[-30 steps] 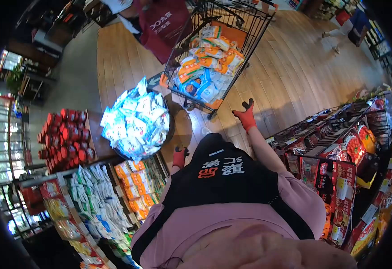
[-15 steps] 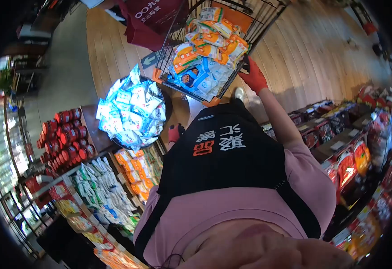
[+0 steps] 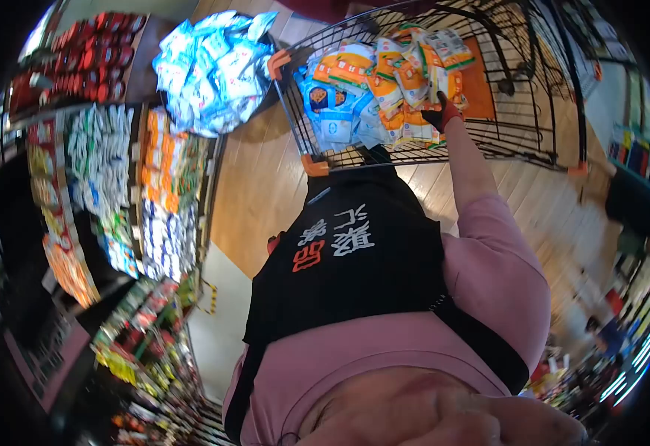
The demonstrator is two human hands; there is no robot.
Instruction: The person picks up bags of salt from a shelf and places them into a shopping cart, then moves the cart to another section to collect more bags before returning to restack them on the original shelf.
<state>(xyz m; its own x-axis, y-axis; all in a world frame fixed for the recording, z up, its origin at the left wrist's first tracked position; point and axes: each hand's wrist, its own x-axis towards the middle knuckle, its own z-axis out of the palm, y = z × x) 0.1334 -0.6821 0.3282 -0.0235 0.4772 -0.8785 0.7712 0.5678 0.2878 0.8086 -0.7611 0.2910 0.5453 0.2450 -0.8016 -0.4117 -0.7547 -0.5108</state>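
Red-gloved right hand (image 3: 442, 115) reaches into the shopping cart (image 3: 533, 141), closing on an orange packet (image 3: 414, 128); left hand (image 3: 274, 241) mostly hidden, grip untellable; piled packets look ready to slide if jostled.

"品聚汇" on black apron (image 3: 355, 275)

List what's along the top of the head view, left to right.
Red cans → pile of blue-and-white packets → shopping cart with orange and blue packets, right hand in a red glove reaching into them. Left hand lies lower, mostly hidden by the apron.
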